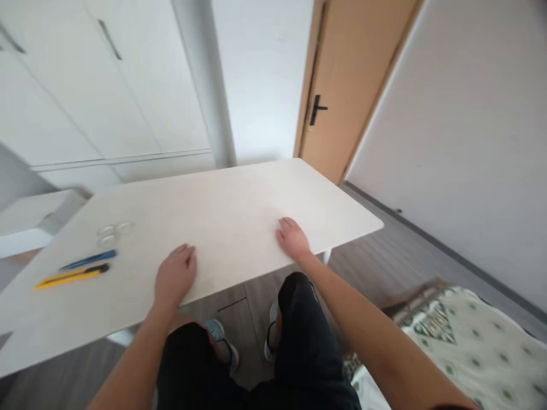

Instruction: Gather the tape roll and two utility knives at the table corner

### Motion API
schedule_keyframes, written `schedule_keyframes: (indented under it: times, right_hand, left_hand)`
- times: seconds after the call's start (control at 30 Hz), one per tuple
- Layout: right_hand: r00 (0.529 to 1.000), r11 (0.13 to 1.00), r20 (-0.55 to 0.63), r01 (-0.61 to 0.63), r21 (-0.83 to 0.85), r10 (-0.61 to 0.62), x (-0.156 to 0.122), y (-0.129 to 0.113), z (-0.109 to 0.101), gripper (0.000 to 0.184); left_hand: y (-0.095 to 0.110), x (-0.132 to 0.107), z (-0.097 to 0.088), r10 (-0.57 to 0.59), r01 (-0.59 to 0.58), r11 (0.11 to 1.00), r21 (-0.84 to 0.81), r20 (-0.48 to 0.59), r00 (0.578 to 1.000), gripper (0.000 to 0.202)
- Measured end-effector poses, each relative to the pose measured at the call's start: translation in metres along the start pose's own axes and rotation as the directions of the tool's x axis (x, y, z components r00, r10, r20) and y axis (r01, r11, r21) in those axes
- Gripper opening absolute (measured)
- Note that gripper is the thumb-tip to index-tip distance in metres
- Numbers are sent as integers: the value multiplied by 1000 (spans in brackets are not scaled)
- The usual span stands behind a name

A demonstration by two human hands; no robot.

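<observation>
both hands, left (175, 276) and right (293, 238), lie open, flat on the table (231, 216); yellow cutter (72, 276) well left.

Home bedroom (wardrobe (106, 85), bed (461, 341), door (350, 85))

— What is the person wearing?

— Black shorts, or black trousers ending at the knee; the dark cloth covers both thighs. The arms are bare from the lower edge of the view to the wrists, with no sleeve showing.

— Anything on the hands?

— Nothing. The left hand (176, 274) and the right hand (293, 238) are both bare, with no glove, ring or watch visible.

— And the feet?

— Sports shoes in grey-blue with pale soles and a darker trim. The view is too blurred to tell laces or markings.
</observation>
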State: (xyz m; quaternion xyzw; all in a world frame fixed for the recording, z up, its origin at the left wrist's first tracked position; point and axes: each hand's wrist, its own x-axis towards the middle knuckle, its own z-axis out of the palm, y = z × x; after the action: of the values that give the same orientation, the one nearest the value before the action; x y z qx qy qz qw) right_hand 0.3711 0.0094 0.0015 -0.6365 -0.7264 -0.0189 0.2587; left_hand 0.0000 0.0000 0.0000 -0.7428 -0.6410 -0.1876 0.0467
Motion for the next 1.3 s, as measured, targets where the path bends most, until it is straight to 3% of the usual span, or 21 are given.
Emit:
schedule_keyframes:
  times: [0.23,0.33,0.43,0.53,0.63,0.77,0.87,0.97,1.07,1.13,1.23,1.3]
  right_hand:
    - [970,978,-126,205,-35,-208,-2,17,7,44]
    - [951,959,-123,284,-11,-283,12,6,12,43]
    - [943,939,-56,332,87,-328,42,-41,20,41]
    - [909,888,51,391,241,-414,80,-120,35,38]
    - [823,821,206,435,371,-529,114,-212,55,33]
    - [662,761,384,498,417,-644,144,-322,86,27]
    - [613,761,451,537,364,-648,160,-383,112,27]
    - [659,816,497,536,215,-564,181,-418,138,30]
    - [701,851,529,520,80,-478,206,-429,163,37]
    - [657,816,555,574,71,-510,221,-429,178,44]
    - [533,730,610,674,113,-587,235,-426,192,50]
    - [533,731,630,678,80,-564,240,-426,196,49]
  left_hand:
    - [12,-4,-6,-51,51,998,-38,-6,999,39]
    - [12,-4,-4,-95,96,992,-81,12,995,35]
    - [12,-4,-3,-118,117,982,-147,1,993,32]
    - [13,-5,-6,-126,119,973,-199,-21,992,29]
    - [12,-5,-10,-129,120,966,-229,-25,991,26]
    - [13,-4,-13,-137,125,954,-274,-25,990,23]
    - [14,-3,-13,-170,152,933,-325,-28,985,26]
    - [14,-3,-13,-189,162,914,-373,-36,981,29]
    - [13,-3,-14,-184,165,903,-396,-10,983,30]
    - [12,-3,-14,-183,176,899,-400,21,983,31]
    - [12,-2,-14,-193,196,893,-405,49,980,32]
    - [13,-2,-14,-201,207,889,-409,59,978,32]
